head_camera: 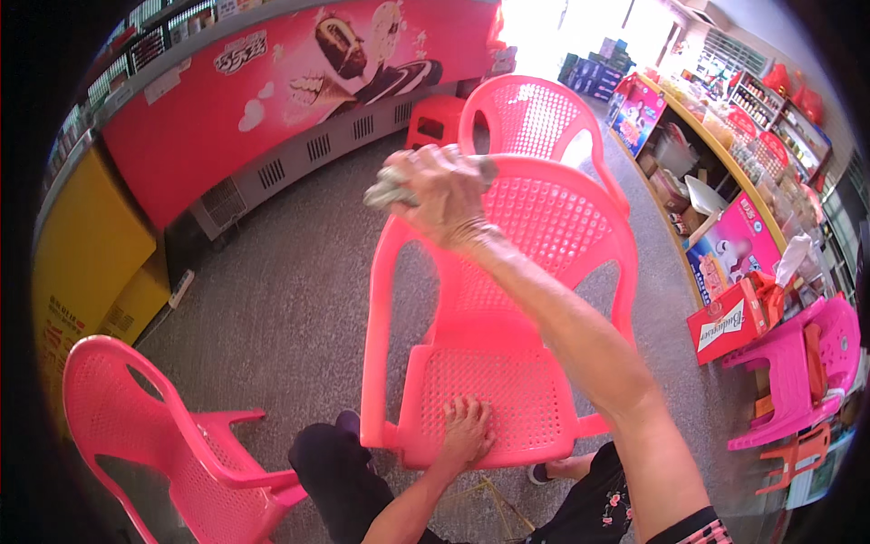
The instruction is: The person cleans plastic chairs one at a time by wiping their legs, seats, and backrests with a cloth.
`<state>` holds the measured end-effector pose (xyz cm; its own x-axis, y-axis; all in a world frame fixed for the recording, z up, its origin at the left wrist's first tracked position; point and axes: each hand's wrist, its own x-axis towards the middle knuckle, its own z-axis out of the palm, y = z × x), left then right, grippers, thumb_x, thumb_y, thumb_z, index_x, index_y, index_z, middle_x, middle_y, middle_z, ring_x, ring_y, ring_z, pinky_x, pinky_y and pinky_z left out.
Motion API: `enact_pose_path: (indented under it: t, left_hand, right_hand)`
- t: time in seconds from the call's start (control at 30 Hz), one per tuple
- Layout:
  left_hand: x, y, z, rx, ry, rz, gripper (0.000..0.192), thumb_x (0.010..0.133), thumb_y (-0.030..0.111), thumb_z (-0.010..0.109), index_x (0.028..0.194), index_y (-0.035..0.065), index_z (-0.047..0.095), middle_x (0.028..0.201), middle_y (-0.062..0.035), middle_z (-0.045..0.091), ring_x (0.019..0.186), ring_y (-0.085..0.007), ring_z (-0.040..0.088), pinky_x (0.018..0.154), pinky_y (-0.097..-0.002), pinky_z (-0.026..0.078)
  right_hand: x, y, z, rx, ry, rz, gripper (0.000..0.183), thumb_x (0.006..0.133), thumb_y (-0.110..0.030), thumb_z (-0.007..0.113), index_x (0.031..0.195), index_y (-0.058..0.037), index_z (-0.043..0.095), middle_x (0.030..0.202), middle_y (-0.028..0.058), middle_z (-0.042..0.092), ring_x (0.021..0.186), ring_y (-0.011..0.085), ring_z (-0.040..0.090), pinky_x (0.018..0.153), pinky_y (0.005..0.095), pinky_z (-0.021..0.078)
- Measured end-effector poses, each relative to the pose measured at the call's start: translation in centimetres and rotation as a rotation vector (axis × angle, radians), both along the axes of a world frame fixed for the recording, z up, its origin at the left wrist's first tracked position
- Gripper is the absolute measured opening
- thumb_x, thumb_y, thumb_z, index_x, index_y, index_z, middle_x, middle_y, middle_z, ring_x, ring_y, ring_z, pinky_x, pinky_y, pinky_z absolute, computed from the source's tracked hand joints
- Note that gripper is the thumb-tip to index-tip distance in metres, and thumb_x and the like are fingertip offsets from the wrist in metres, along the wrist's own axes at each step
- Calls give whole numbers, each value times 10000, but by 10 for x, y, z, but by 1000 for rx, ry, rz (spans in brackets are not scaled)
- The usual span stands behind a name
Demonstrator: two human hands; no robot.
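Directly before me stands a pink plastic armchair (pixel 499 381) with a perforated seat and back, its seat towards me. My right hand (pixel 445 190) reaches to the upper left of the backrest and grips a crumpled greyish cloth (pixel 394 189). Part of the cloth also shows on the hand's far side; its underside is hidden. Flat on the front of the seat rests my left hand (pixel 467 430), fingers a little spread and nothing in it.
Behind it is another pink armchair (pixel 530 112), beside a red stool (pixel 435 119). A third pink armchair (pixel 183 449) stands at lower left. A red chest freezer (pixel 285 102) lines the left; at right are a counter (pixel 707 177), a Budweiser box (pixel 727 323) and a magenta chair (pixel 781 381).
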<state>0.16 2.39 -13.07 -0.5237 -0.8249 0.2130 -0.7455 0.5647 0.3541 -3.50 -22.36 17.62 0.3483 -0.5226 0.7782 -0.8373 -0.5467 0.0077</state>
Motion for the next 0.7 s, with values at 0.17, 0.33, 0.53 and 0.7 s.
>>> enact_pose_path:
  t: [0.17,0.33,0.53,0.7]
  left_hand:
    - [-8,-1,-5,-11,-44,22,639,763,374,599,1286,25,490,1296,-251,425,1225,-451,355,1014,-632,255]
    - [-2,-4,-20,123,84,-50,634,763,383,601,1274,22,497,1296,-248,426,1226,-439,365,992,-622,271]
    - [-12,-7,-10,-23,-58,6,649,731,391,619,1263,36,508,1311,-252,415,1220,-443,348,999,-621,266]
    - [-4,-3,-19,-24,-85,39,684,751,393,627,1306,29,462,1330,-244,388,1229,-444,348,1027,-618,242]
  right_hand:
    - [60,63,-77,216,225,319,427,645,-368,768,1001,-171,638,919,54,619,862,269,608,741,448,448]
    - [59,114,-92,609,-41,564,402,652,-391,756,984,-191,654,923,43,617,923,235,602,749,451,439]
    - [45,227,-120,390,-120,718,468,696,-389,746,1098,-192,611,941,32,613,999,225,610,799,402,450]
    - [29,212,-118,494,-420,788,522,666,-232,795,1145,-128,615,1085,74,652,936,271,628,788,381,509]
